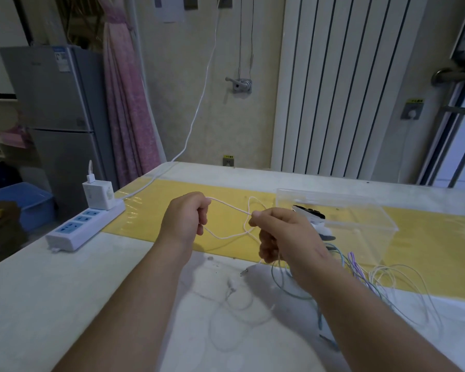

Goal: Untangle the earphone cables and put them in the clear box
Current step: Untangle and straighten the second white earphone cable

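Above the near edge of the yellow mat (151, 210): both hands work one thin pale-pink earphone cable (230, 206), held off the pale worktop (65, 277).
Left hand (184, 220) has its fingers curled round the cable. Right hand (282, 234) pinches it at a crossing, with the lower fingers closed on trailing strands. The cable is taut between them and a slack loop hangs below. Clear rectangular plastic box (365, 237) sits on the mat just right of the right hand. Loose tangle of green, purple and white cables (387, 280) lies on the worktop under and right of the right forearm, before the box. White power strip (83, 228) lies near the left worktop edge, well apart from the left hand, with a wide stretch of worktop between.
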### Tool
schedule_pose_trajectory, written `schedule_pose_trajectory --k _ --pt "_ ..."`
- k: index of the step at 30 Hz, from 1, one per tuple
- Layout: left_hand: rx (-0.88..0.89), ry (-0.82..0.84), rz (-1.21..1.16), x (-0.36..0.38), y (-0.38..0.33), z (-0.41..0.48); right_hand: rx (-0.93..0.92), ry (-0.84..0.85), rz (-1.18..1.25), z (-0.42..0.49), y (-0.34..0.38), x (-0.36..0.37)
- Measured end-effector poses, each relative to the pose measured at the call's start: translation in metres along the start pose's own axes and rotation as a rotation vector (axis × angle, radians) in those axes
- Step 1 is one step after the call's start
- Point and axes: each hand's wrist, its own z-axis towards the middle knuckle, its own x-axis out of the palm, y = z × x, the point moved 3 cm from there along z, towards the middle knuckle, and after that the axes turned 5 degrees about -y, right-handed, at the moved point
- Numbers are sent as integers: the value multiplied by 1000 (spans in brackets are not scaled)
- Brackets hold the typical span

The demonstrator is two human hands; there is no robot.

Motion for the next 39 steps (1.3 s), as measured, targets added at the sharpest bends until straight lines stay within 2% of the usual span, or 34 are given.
schedule_pose_trajectory --k 2,4,6,8,11,13,16,18,20,23,26,29,33,36,39 --pt "-57 -158 -12 -7 -2 0 23 12 -21 0 1 -3" --pt "-123 -217 115 -11 -6 0 27 1 34 3 2 -7" --pt "-146 -134 376 -9 -8 0 3 -9 121 6 3 -8" --pt "-91 -24 562 -5 -6 0 -40 -33 132 6 3 -7" --pt "-19 68 579 -5 -2 -3 -119 -124 11 6 2 -8" --pt "-44 153 467 -6 0 -5 -130 -182 -100 7 2 -11" --pt "-211 327 52 -2 -4 -11 -48 -212 -109 11 -2 -15" --pt "-250 437 -143 0 -9 -14 -15 -224 -97 12 -5 -15" --pt "-224 481 -203 1 -12 -17 -18 -236 -69 11 -6 -11" --pt "-168 443 -201 2 -13 -17 -62 -213 -123 9 -6 -5" --pt "-145 442 -237 5 -15 -18 -44 -67 -144 5 -6 7" --pt "-130 296 -307 2 -15 -12 -59 52 -195 2 -6 14" --pt "-109 -19 -396 -9 -10 3 -98 31 -271 2 0 6" --pt "-68 -281 -287 -21 -7 7 -142 29 -382 2 4 1" --pt "20 -555 -102 -33 -10 6 -178 4 -621 5 3 -3"
